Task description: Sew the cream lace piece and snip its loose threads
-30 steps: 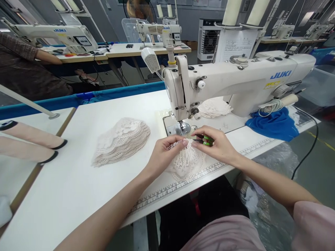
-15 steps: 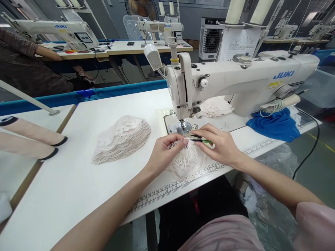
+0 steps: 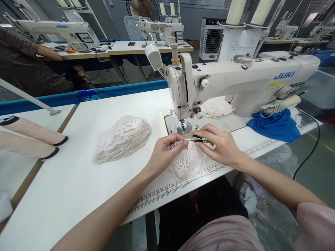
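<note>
My left hand (image 3: 167, 150) pinches the top edge of a white lace piece (image 3: 184, 164) between thumb and fingers. The lace hangs down over the table's front edge, across the printed ruler. In my right hand (image 3: 221, 143) is a pair of thread snips (image 3: 200, 140) with dark blades and a bit of green on the handle. Their blades point left and lie at the lace edge, close to my left fingertips. Just behind both hands is the presser foot (image 3: 182, 122) of the sewing machine (image 3: 225, 76). Whether the blades touch thread is too small to tell.
To the left lies a stack of lace pieces (image 3: 123, 139); another lace pile (image 3: 217, 106) sits behind the needle area. A blue cloth (image 3: 273, 124) lies at the right. Thread cones (image 3: 28, 143) are at far left. A co-worker's arm (image 3: 49, 53) shows at another table.
The view has shifted very slightly. Both hands, the lace and the snips stay in almost the same place.
</note>
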Available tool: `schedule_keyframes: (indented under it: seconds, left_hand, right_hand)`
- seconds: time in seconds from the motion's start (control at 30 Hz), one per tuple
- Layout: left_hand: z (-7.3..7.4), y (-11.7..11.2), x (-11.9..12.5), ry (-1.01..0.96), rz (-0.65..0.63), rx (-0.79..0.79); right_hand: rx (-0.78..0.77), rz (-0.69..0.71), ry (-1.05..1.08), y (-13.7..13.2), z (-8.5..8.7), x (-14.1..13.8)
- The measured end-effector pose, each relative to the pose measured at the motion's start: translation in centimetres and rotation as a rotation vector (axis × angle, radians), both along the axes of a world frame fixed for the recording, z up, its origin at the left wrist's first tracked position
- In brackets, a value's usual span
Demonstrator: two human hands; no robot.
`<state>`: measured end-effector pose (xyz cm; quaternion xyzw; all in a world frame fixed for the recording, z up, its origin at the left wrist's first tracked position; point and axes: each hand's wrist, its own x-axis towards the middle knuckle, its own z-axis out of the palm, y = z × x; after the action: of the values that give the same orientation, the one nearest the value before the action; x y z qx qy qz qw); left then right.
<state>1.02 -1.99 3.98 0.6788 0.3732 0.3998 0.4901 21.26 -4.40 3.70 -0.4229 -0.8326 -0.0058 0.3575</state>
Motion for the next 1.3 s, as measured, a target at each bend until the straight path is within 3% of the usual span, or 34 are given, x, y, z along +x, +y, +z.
schedule_keyframes:
  seconds: [1.3]
  left_hand:
    - [-0.10, 0.01, -0.04, -0.007, -0.021, -0.087]
  right_hand:
    - [-0.059, 0.026, 0.044, 0.09, -0.07, -0.14]
